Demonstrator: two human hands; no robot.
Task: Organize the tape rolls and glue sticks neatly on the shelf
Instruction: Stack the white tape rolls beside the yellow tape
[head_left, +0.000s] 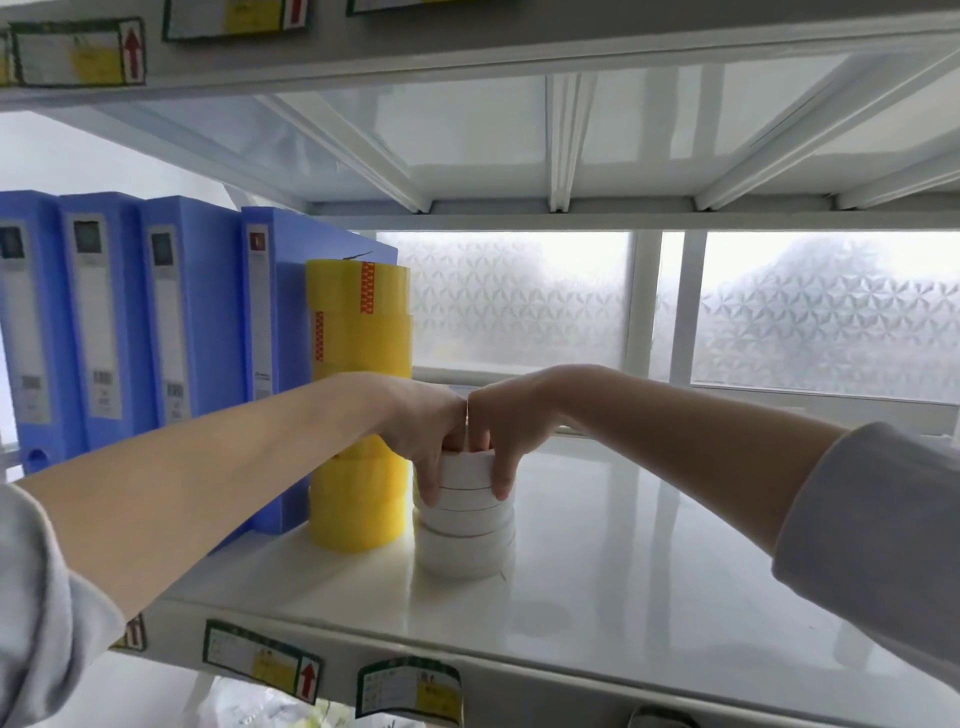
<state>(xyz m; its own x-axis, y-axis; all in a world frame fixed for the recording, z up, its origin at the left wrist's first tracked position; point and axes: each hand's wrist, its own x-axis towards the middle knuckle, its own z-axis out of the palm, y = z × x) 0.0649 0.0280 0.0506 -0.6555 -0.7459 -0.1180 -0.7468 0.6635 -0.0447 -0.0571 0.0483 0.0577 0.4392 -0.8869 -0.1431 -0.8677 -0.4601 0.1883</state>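
Both hands, left (431, 415) and right (506, 415), held the top of the white tape stack (465, 519) in a curled grip, beside the yellow stack (358, 395) on the shelf (649, 571).

no wording is legible anywhere: the shelf-edge labels (261, 662) below the hands and the one (78, 52) high above the left hand show only red up arrows, and the blue binders' (171, 322) spine labels beyond the left forearm show blurred barcodes.

Left hand (423, 421) and right hand (506, 415) gripping top of white tape stack (465, 525) on shelf (649, 561), yellow tape stack (358, 395) touching at 9 o'clock, blue binders (156, 322) beyond
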